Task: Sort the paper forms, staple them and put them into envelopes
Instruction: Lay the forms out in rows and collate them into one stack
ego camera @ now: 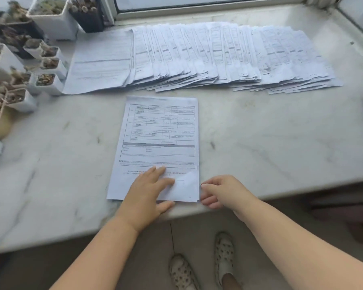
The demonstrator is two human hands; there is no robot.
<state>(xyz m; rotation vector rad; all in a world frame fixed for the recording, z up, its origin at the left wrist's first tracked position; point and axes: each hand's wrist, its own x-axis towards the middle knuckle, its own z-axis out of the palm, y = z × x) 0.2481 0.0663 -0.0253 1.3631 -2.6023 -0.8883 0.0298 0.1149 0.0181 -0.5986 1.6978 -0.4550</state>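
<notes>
Where marble sill [260, 130] meets window [197, 3]: forms [197, 57], left fingers [157, 174] flat, right fingers [210, 193] loosely curled.

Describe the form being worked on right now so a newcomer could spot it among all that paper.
On the marble sill, a long fanned row of forms runs beneath the window. The working form lies alone nearer the front edge, upright and squared. Only it has the left hand pressing flat on it, the right hand at its lower right corner.
</notes>
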